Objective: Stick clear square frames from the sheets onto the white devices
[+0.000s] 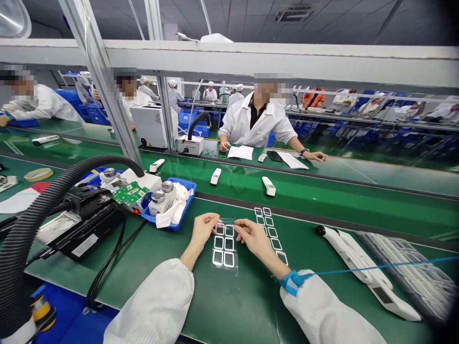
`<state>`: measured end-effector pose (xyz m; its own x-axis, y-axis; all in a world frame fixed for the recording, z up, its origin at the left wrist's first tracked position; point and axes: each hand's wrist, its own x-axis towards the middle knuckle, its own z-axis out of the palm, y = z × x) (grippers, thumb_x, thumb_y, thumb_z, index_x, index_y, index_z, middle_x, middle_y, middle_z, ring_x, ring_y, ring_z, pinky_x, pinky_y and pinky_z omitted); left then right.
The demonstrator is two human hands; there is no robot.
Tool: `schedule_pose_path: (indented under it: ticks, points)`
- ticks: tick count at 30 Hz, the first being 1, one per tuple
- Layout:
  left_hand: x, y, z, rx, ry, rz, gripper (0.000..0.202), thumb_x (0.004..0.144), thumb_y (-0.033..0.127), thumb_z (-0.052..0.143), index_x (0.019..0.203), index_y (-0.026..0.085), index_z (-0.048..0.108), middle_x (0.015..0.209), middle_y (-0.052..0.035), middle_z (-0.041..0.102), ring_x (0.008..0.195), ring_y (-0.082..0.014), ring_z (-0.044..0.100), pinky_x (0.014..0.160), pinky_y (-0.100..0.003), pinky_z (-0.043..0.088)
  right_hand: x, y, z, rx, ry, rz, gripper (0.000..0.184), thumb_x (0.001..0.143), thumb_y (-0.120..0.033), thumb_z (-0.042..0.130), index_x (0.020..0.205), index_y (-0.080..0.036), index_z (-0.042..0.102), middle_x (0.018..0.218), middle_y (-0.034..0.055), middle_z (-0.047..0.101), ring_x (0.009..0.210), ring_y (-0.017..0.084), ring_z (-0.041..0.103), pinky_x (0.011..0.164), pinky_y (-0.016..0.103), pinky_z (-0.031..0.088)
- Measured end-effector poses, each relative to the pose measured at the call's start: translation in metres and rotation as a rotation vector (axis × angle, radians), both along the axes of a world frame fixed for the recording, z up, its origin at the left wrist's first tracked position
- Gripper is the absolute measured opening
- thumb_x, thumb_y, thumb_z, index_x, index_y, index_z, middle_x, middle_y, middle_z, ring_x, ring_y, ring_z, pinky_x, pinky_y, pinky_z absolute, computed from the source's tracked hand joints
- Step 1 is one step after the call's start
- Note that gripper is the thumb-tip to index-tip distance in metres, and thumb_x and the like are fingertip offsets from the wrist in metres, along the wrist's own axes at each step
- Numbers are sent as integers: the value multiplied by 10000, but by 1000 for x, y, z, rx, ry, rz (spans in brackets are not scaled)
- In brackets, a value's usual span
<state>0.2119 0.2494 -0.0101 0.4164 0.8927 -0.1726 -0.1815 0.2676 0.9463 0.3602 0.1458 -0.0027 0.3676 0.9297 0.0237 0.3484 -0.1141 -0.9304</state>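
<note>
Between my two hands is a clear plastic sheet (225, 268) that bears several white square frames in two columns. My left hand (202, 232) pinches the sheet at its upper left edge. On the upper right edge, the fingers of my right hand (254, 235) are closed on it as well. A blue wrist strap (294, 282) circles my right wrist, and its cord runs off to the right. Just beyond my right hand, more white square frames (272, 232) lie in two columns on the green table (229, 308), partly hidden by that hand and wrist.
White handheld devices (369, 272) lie at right beside a stack of clear-wrapped sheets (409, 267). A blue tray (195, 184) with metal-capped bottles stands left, near green circuit boards (129, 193) and a black hose (71, 181). More white devices (215, 177) rest on the green belt; a co-worker (258, 117) sits opposite.
</note>
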Motion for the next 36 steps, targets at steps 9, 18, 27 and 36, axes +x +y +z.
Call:
schedule_pose_path:
  ticks: [9,18,27,36]
  points:
    - [-3,-3,1,7,-41,31,179,680,190,731,818,79,704,721,-98,707,613,-153,654,450,-178,440,-4,8,-7,71,136,-58,295,746,-403,623,866,-134,624,576,11,577,532,135,543,535,256,424]
    - [-2,-3,1,17,-29,43,231,636,230,753,807,83,705,732,-104,710,609,-153,652,454,-182,421,-4,9,-7,29,89,-21,246,757,-375,601,792,-132,622,590,20,561,530,136,502,523,266,385]
    - [-2,-3,-1,81,58,12,394,559,372,776,818,85,699,724,-103,700,598,-166,631,441,-204,407,-20,-16,2,258,-254,18,119,870,-161,466,768,-174,526,909,47,452,836,166,495,799,329,412]
    - [-9,4,-14,272,230,-67,582,632,523,757,1049,132,650,814,-91,712,687,-189,613,508,-238,408,67,-112,18,384,-546,-405,176,947,-276,477,819,-181,553,859,50,547,835,180,521,779,325,399]
